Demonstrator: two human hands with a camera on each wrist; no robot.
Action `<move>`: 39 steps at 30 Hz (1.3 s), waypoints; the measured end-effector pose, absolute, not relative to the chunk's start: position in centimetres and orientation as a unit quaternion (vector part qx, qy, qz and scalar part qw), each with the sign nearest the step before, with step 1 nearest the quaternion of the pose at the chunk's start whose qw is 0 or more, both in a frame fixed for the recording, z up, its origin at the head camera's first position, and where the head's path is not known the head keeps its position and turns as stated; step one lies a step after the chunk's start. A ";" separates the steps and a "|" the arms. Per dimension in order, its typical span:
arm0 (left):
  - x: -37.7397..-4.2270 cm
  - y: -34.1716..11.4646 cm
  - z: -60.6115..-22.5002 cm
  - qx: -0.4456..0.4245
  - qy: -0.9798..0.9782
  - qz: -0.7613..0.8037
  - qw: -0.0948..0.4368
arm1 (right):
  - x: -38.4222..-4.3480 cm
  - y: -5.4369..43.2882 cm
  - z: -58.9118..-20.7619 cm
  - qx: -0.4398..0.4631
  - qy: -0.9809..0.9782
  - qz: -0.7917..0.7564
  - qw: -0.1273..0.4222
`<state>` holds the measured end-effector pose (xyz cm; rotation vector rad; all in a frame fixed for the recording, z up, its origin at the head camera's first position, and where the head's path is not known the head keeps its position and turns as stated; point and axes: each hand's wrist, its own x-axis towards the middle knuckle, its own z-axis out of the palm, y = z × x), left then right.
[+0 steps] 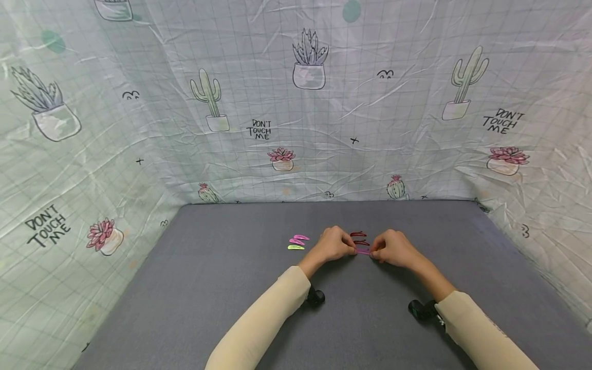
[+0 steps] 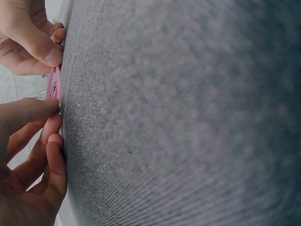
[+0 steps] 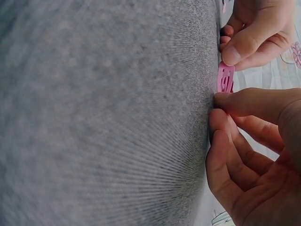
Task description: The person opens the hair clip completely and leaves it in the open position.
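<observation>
A pink snap hair clip (image 1: 363, 252) spans the gap between both hands, close over the grey table. My left hand (image 1: 334, 243) pinches its left end between thumb and fingers. The opposite end is pinched by my right hand (image 1: 393, 248). In the left wrist view the clip (image 2: 49, 84) shows two slim pink strips standing apart along its length; the right wrist view shows its slotted face (image 3: 225, 77). Just beyond it lie two dark red hair clips, one farther (image 1: 358, 234) and one nearer (image 1: 362, 242).
Left of my left hand, two pink hair clips (image 1: 296, 241) and a yellow-green hair clip (image 1: 296, 247) lie in a short column on the grey table (image 1: 231, 288). A curtain printed with cacti (image 1: 324, 118) rises along the table's back edge and both sides.
</observation>
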<state>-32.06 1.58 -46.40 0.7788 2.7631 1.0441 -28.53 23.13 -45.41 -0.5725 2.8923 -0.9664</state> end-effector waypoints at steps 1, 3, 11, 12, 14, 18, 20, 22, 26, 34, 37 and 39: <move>-32.1 1.6 -46.4 0.255 0.905 0.339 0.042 | -28.5 23.1 -45.4 -0.183 0.932 -0.313 0.020; -32.0 1.6 -46.4 0.255 0.905 0.337 0.042 | -28.6 23.1 -45.5 -0.180 0.932 -0.315 0.021; -32.0 1.7 -46.5 0.248 0.909 0.332 0.044 | -28.6 23.0 -45.6 -0.171 0.932 -0.319 0.024; -32.0 1.7 -46.5 0.247 0.910 0.331 0.045 | -28.6 23.0 -45.6 -0.173 0.932 -0.319 0.023; -32.0 1.7 -46.5 0.244 0.910 0.330 0.048 | -28.6 23.1 -45.6 -0.175 0.931 -0.319 0.023; -32.0 1.7 -46.5 0.241 0.908 0.338 0.051 | -28.6 23.2 -45.6 -0.177 0.930 -0.323 0.026; -31.9 1.6 -46.5 0.242 0.906 0.343 0.051 | -28.6 23.3 -45.6 -0.178 0.928 -0.325 0.029; -31.9 1.5 -46.4 0.243 0.904 0.347 0.052 | -28.6 23.4 -45.5 -0.179 0.927 -0.327 0.034; -31.8 1.1 -46.3 0.245 0.901 0.354 0.057 | -28.5 23.6 -45.1 -0.177 0.926 -0.331 0.042; -32.0 -0.8 -45.7 0.245 0.886 0.389 0.064 | -28.7 23.6 -44.0 -0.176 0.922 -0.344 0.038; -32.4 -1.9 -45.2 0.245 0.885 0.392 0.052 | -28.9 23.3 -43.7 -0.176 0.919 -0.350 0.037; -32.8 -2.9 -44.9 0.243 0.886 0.392 0.046 | -29.1 23.1 -43.5 -0.177 0.919 -0.350 0.033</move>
